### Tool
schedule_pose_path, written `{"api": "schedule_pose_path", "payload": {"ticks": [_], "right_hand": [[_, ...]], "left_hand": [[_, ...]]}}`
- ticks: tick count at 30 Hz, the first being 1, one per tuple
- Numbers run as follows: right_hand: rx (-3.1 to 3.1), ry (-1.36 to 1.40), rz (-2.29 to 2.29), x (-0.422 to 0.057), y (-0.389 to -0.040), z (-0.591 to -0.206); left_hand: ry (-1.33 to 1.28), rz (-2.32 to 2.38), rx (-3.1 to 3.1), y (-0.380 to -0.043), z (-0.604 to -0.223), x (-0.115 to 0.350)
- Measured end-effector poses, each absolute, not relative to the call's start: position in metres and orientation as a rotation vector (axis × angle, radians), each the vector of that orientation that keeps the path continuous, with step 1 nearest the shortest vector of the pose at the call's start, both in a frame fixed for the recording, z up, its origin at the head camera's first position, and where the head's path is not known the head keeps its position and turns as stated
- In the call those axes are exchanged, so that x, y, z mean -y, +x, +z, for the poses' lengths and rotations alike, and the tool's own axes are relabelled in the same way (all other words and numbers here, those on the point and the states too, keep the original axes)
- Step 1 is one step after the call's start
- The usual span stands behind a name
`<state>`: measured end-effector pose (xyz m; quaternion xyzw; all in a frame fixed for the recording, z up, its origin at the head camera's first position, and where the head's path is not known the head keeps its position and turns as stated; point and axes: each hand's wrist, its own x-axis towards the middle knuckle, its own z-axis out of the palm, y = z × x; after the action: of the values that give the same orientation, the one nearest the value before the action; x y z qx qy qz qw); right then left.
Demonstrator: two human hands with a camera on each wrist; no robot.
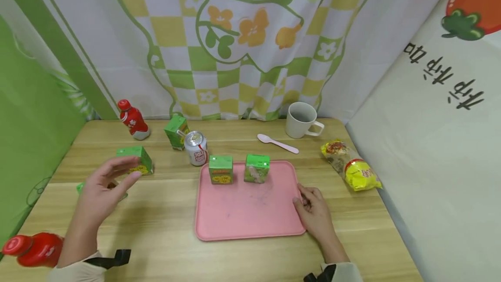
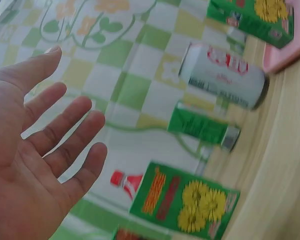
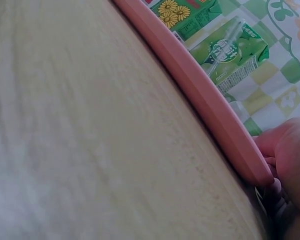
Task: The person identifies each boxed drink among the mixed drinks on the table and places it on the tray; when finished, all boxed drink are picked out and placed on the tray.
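My left hand (image 1: 102,188) is raised above the table's left side, fingers spread and slightly bent, with nothing in them. Just beyond it stands a green drink carton (image 1: 144,159) with yellow flowers, which also shows as a carton (image 2: 187,200) in the left wrist view. Another green carton (image 1: 80,187) is mostly hidden behind that hand. At the pink tray (image 1: 250,214), my right hand (image 1: 316,212) grips the right edge between thumb and fingers. Two small green cartons stand upright on the tray: a flowered carton (image 1: 221,170) and a paler green carton (image 1: 256,169).
Behind the tray are a silver can (image 1: 196,149), a green carton (image 1: 175,132), a pink spoon (image 1: 278,143) and a mug (image 1: 299,121). A yellow snack bag (image 1: 360,175) lies right. Red bottles stand at the back left (image 1: 134,121) and lie at the front left (image 1: 41,249).
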<state>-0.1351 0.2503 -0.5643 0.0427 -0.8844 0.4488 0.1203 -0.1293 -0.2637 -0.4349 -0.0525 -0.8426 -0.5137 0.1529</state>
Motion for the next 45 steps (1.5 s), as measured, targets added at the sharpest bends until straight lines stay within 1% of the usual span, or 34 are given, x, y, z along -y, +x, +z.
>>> {"api": "schedule_pose_path", "payload": {"ticks": [6,17,34,45], "right_hand": [[2.559,0.140,1.351,-0.250,-0.135,-0.569],[2.585,0.080,1.333,-0.251,-0.134,-0.571],[2.617,0.085,1.299,-0.251,-0.136,-0.570],[2.645,0.074,1.288,-0.252,-0.137,-0.567]], "left_hand": [[0.134,-1.397,2.399,-0.123,-0.440,0.282],[0.401,-1.399,2.352,-0.125,-0.450,0.300],[0.591,-1.362,2.460,-0.120,-0.473,0.317],[0.606,-1.327,2.488,-0.119,-0.483,0.317]]}}
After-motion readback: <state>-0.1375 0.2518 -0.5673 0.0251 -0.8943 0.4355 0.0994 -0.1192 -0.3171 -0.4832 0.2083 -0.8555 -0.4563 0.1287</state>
